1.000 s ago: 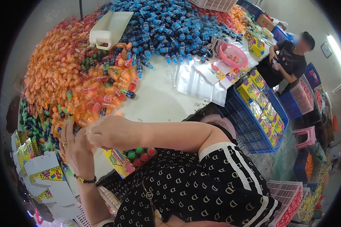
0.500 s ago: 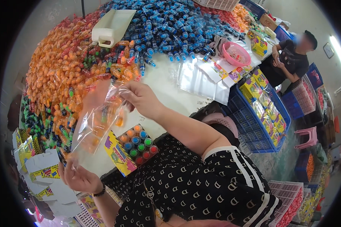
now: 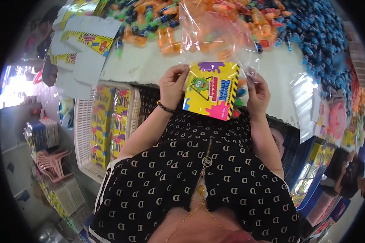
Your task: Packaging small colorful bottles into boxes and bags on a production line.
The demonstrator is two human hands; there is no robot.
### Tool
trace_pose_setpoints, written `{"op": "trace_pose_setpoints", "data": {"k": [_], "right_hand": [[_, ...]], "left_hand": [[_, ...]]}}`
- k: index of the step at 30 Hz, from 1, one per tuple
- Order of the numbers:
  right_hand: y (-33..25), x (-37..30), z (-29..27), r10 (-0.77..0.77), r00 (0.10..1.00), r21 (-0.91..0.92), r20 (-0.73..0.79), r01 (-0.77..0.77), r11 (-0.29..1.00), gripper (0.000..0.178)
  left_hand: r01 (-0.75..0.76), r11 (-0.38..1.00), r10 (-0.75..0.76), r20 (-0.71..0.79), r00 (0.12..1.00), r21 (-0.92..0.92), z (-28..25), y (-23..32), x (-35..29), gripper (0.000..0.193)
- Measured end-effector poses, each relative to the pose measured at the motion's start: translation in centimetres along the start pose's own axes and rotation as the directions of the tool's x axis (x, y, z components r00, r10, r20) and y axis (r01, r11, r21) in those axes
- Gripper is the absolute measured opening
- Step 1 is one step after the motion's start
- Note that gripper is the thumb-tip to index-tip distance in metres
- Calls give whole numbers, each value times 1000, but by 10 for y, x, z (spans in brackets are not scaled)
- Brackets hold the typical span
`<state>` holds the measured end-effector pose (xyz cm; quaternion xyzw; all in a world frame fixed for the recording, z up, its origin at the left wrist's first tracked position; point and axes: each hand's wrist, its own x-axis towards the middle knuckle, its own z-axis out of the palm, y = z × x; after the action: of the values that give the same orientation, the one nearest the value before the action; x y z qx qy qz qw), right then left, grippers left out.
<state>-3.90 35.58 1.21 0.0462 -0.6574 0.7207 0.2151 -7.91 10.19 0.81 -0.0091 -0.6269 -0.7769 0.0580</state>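
The left hand is curled, thumb and fingers pinched on the edge of a clear plastic bag; can't tell whether the box corner is caught too. The other side of the bag is gripped by the right hand, also pinched nearly closed, with its fingers kept fairly straight. Right between the two hands, just in front of the black patterned top, sits the yellow box, a squarish printed card thing with purple, blue and pink splashes, tilted a bit. Small bottles with orange, green and red caps can be seen along its right side. The box's upper part is overlapped by shiny, crinkly film, though how far in it goes can't be made out. Past the bag, loose see-through orange bottles are scattered on the pale table, and blue bottles are heaped off to the right. Flat matte cardboard is stacked at the left. Lower down, a slotted white basket is loaded with film-wrapped yellow packs, and more packs are held in a blue crate on the right, below a round pink bowl.
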Motion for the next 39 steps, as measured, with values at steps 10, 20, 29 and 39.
{"op": "trace_pose_setpoints", "data": {"k": [10, 20, 29, 39], "right_hand": [[-4, -5, -5, 237, 963, 19, -131, -236, 971, 16], [6, 1, -19, -129, 969, -825, 209, 246, 509, 14], [24, -18, -8, 280, 947, -416, -156, -320, 851, 12], [-20, -12, -19, 287, 955, -738, 77, -138, 660, 20]], "left_hand": [[-62, 979, 45, 92, 995, 193, -9, -14, 21, 13], [-389, 632, 216, 330, 919, 670, -11, -14, 26, 11], [182, 869, -203, -4, 979, 461, -3, -12, 2, 8], [-103, 614, -238, 308, 921, 783, -19, 25, -12, 15]]}}
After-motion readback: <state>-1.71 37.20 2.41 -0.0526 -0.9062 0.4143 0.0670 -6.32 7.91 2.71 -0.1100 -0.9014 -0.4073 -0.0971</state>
